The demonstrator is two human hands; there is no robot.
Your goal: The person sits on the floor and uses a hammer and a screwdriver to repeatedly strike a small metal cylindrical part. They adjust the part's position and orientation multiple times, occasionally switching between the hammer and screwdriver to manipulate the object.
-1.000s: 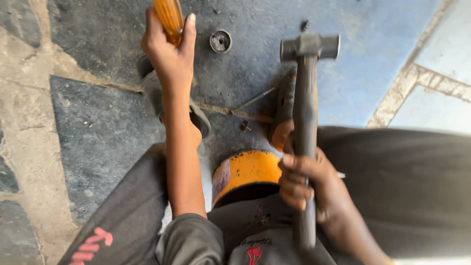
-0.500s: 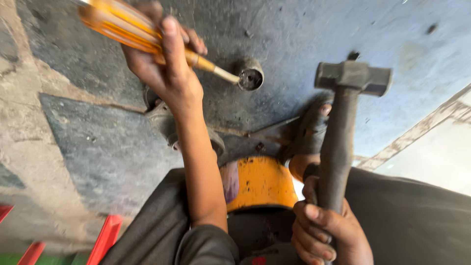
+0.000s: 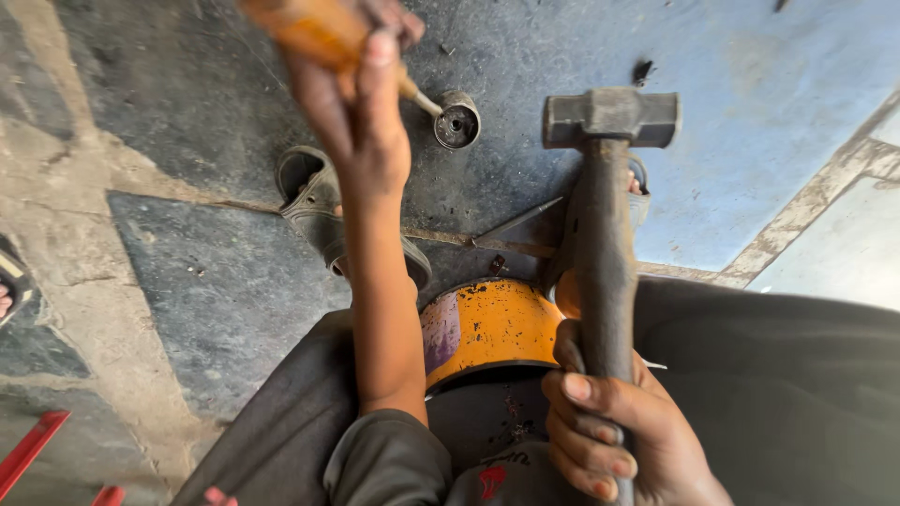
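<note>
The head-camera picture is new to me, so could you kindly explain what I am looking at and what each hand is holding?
The picture comes from a camera worn on a person's head, looking straight down, so you see their own arms, knees and the floor. There is no machine, only two bare hands. The left hand grips a screwdriver with an orange handle, blurred in the picture, its metal tip pointing at a small metal cup-shaped part that lies on the dark stone floor. The right hand holds a heavy hammer by the lower end of its handle, head raised. Between the person's knees sits a worn orange round part. A sandal shows beside the left arm, and a thin metal rod lies on the floor near the hammer handle.
</note>
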